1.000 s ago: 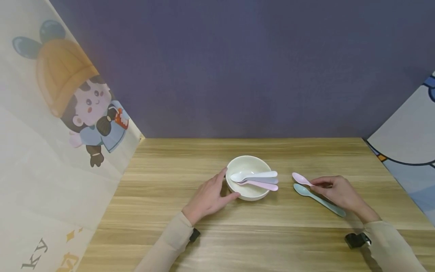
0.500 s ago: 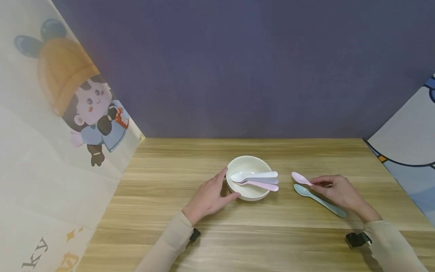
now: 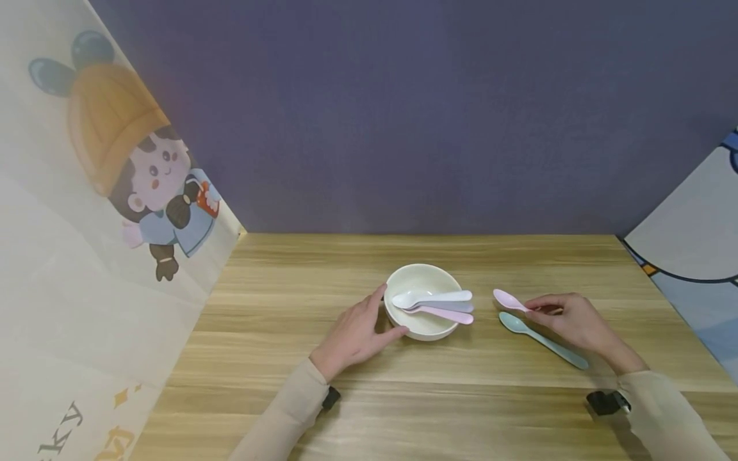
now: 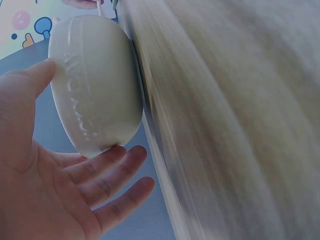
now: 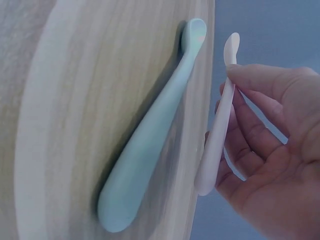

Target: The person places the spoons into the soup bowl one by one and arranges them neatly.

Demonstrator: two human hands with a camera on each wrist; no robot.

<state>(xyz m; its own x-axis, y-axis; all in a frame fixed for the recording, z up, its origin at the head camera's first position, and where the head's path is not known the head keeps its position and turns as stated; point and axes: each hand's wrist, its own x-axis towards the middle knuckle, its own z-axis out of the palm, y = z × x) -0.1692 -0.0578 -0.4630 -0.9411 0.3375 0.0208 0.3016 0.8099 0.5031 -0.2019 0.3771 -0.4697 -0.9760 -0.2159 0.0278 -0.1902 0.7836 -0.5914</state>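
A cream bowl stands on the table with my left hand at its left side. The thumb and fingers are spread and touch its wall, as the left wrist view shows from low down. Inside lie a white spoon, a greyish-lilac spoon and a pink spoon, their handles over the right rim. My right hand pinches another pink spoon between thumb and fingers; its handle runs along the palm side. Below it a mint-green spoon lies on the table.
The wooden table ends at a dark blue-purple upright panel at the back. A cartoon-printed panel rises at the left, and another printed panel at the right.
The right hand with the pink spoon has shifted slightly up and to the left in the head view. The left hand, the bowl and the mint-green spoon stay practically where they were.
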